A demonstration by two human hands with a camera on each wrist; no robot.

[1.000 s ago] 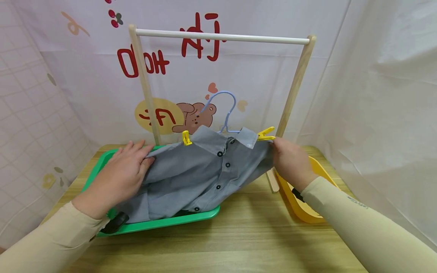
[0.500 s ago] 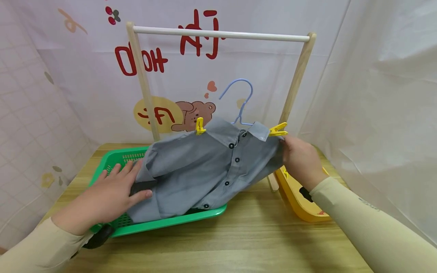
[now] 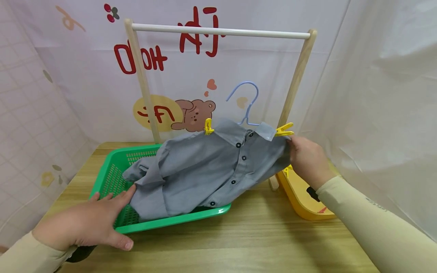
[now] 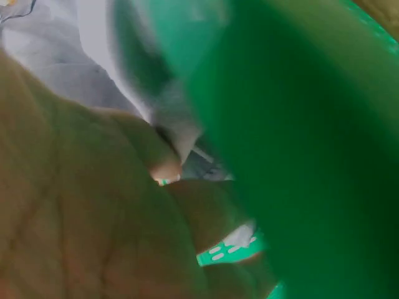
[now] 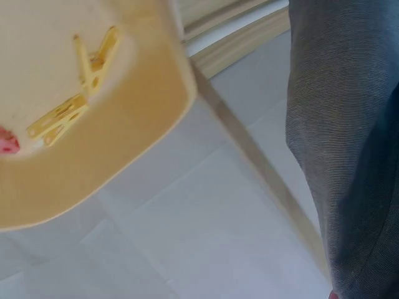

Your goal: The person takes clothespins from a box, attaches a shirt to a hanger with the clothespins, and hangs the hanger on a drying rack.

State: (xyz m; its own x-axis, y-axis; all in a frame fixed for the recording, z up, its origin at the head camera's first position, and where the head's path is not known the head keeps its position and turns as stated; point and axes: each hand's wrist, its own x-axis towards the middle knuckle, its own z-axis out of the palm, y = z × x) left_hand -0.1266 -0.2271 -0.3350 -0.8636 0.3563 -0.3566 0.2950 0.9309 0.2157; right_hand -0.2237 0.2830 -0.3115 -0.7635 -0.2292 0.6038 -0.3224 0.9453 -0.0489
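Observation:
A grey button-up shirt is on a blue hanger, with a yellow clothespin at one shoulder and another yellow clothespin at the other. My right hand pinches the shirt by its right-side shoulder. Fingers spread, my left hand lies at the near left corner of a green basket, fingertips right at the shirt's sleeve. In the left wrist view the palm fills the lower left beside the blurred green wall. The lower part of the shirt lies in the basket.
Behind the shirt stands a clothes rack with wooden posts and a white bar. A yellow bin is at the right; in the right wrist view it holds yellow clothespins and something red. Wood tabletop lies in front.
My left hand has let go of the shirt's left side and drawn back toward the near left. My right hand has shifted right, carrying the shirt and hanger with it.

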